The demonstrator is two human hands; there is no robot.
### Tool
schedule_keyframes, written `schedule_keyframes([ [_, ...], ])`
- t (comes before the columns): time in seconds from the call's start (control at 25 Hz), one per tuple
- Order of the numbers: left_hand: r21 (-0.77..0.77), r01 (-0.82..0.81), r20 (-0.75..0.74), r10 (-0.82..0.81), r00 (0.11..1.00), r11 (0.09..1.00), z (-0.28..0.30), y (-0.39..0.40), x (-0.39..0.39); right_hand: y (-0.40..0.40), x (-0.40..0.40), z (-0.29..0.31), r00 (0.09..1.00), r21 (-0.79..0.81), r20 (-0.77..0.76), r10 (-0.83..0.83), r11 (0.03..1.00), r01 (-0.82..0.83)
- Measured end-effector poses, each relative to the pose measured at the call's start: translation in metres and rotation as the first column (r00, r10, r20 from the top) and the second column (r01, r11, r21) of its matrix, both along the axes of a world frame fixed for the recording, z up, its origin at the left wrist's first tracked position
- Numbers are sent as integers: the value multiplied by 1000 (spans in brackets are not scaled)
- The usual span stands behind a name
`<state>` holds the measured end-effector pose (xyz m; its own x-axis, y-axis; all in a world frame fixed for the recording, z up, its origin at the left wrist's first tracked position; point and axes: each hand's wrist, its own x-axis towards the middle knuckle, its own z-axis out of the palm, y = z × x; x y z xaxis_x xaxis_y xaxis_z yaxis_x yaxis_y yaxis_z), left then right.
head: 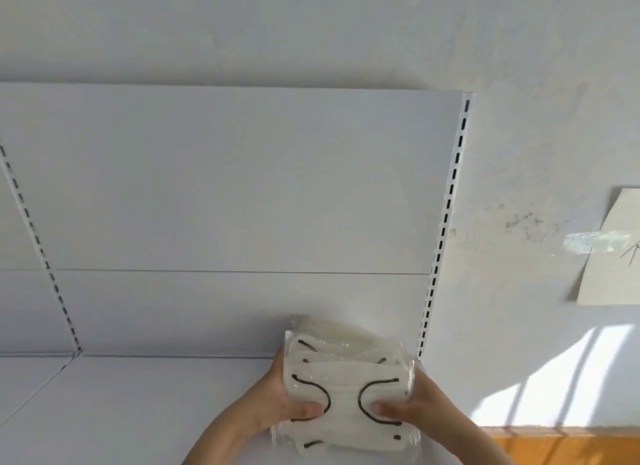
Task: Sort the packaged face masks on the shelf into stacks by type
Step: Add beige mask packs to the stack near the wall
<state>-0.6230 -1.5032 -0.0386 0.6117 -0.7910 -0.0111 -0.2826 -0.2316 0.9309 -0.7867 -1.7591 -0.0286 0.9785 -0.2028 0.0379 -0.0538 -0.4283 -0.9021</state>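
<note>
At the bottom of your view, both of your hands grip one stack of masks (348, 392) from opposite sides — your left hand (287, 400) wraps the left edge with its thumb pressed flat on the top pack, and your right hand (412, 404) does the same on the right edge, thumb lying just inside the right ear loop. Each hand is closed on the stack, fingers tucked under it and out of sight. The masks are white with black ear loops, each sealed in a clear wrapper, and the packs are fanned a little, so the corners of lower ones stick out below and behind the top one. You hold the stack at the right end of the shelf (138, 405); whether its underside rests on the shelf or hangs just above it cannot be told. Behind the stack rises the white back panel (225, 187), split by a thin horizontal seam, with a slotted upright (446, 215) at its right edge and another upright (34, 236) towards the left. Past the right upright is a scuffed white wall (519, 152) — a sheet of paper (613, 256) is taped to it, and sunlight falls on it lower down.
</note>
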Motion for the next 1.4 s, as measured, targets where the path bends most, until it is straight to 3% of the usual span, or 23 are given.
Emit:
schedule_keyframes([
  [0.16,-45,-160,6,160,987,986,3,0,7,-12,8,17,999,143,44,-27,989,21],
  [0.24,-16,-213,26,213,977,977,5,1,6,-22,9,23,998,93,-8,-67,993,68],
  [0.36,61,-103,-13,104,995,993,2,-7,-4,-16,5,12,987,16,-80,-140,990,142],
  [0.44,53,-57,67,54,996,997,-3,-18,-18,-1,0,-3,972,-2,-48,-228,974,228],
  [0.52,-24,-160,184,162,969,987,-8,-26,-26,11,0,-12,924,17,32,-381,925,381],
  [0.6,-80,-255,298,267,917,964,-9,-27,-25,12,0,-16,890,2,151,-429,901,434],
  [0.68,-52,-307,464,295,835,950,-10,-23,-19,6,-1,-13,881,-216,248,-404,863,457],
  [0.72,-43,-343,586,302,752,938,-11,-21,-16,2,-2,-11,874,-378,299,-382,794,476],
  [0.8,-74,-396,812,286,508,915,-6,-22,-14,-1,-1,-3,883,-683,404,-238,564,464],
  [0.88,4,-365,924,137,358,931,6,-30,-16,0,6,12,951,-871,304,-56,389,302],
  [1.0,127,-330,970,-48,237,936,8,-35,-20,-5,7,16,982,-949,186,38,267,169],
  [1.16,70,-387,980,9,198,920,9,-27,-25,7,-7,18,926,-890,374,-50,261,374],
  [1.32,109,-343,981,-45,188,933,7,-28,-24,12,-6,14,952,-944,303,38,151,294],
  [1.4,106,-382,974,-17,228,918,11,-23,-20,5,-13,15,937,-911,323,-133,223,346],
])
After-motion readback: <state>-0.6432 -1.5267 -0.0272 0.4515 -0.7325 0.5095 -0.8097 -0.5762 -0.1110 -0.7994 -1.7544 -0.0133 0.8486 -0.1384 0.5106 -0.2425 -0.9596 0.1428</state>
